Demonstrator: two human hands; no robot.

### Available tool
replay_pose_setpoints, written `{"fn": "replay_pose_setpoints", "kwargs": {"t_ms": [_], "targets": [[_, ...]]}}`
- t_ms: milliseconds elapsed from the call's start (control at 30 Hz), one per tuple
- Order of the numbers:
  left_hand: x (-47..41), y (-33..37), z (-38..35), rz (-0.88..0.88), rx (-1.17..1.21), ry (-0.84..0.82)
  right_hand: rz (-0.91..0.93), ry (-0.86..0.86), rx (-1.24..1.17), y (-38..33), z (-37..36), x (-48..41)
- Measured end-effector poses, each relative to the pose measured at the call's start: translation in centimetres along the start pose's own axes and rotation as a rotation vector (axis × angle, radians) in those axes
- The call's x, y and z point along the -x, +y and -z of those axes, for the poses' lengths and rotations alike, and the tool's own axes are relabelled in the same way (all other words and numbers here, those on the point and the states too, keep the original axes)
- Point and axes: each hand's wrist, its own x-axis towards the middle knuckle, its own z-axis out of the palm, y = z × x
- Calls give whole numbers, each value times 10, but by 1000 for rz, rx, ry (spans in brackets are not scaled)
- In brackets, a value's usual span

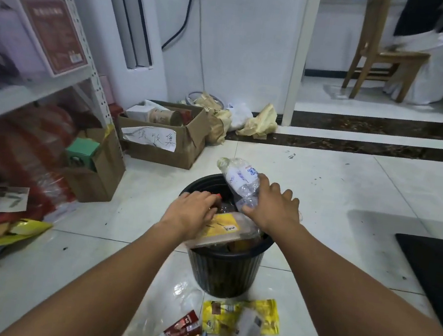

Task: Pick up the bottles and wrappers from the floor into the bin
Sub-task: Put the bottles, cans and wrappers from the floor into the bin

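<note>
1. Over the black bin [227, 269], at its nine o'clock edge, left hand [192, 210] lies on the heap [225, 227]; gripping or not, can't tell.
2. Bin's brimful: rubbish could spill.
3. One o'clock: right hand [273, 205] clutches clear bottle [239, 180], which may roll off. Wrappers [240, 319] on floor [352, 184] at six.

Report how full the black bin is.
Full: a yellow packet and other rubbish rise above the rim of the black bin; the clear bottle in the right hand sticks out.
</note>
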Motion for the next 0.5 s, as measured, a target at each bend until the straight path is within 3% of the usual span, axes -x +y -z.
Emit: {"fn": "replay_pose_setpoints", "kwargs": {"t_ms": [367,500], "targets": [[30,-44,3,152,-34,88,29,18,1,-45,-48,-4],[36,-49,-4,166,-41,110,-30,-132,17,-43,-69,-4]]}}
